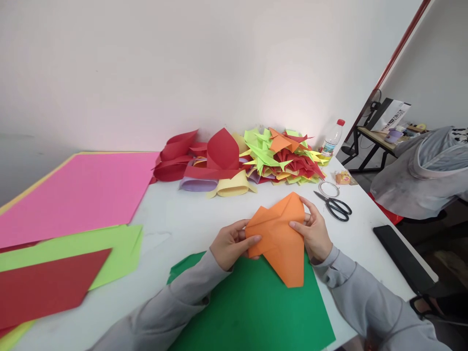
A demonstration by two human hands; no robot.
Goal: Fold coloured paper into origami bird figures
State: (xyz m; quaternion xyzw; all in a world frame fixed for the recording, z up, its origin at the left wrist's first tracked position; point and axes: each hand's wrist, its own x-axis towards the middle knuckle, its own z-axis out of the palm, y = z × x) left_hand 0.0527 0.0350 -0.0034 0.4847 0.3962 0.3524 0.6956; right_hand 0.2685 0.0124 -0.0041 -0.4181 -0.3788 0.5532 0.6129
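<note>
An orange folded paper (280,234) is held up between both hands, over a large green sheet (252,312) lying at the table's front. My left hand (232,243) pinches its left corner, thumb on the near face and fingers behind. At the upper right edge, my right hand (316,231) grips the paper the same way, thumb in front. Creases run across its upper part, and a long flap points down toward the green sheet. Black-handled scissors (336,207) lie to the right of my right hand, beside a roll of clear tape (329,189).
Along the wall sit red rolled paper shapes (223,151) and a heap of folded colored papers (281,156). Pink (91,190), light green (127,248) and dark red (47,287) sheets cover the left side. A bottle (332,139) and a small packet (342,177) stand near the right edge.
</note>
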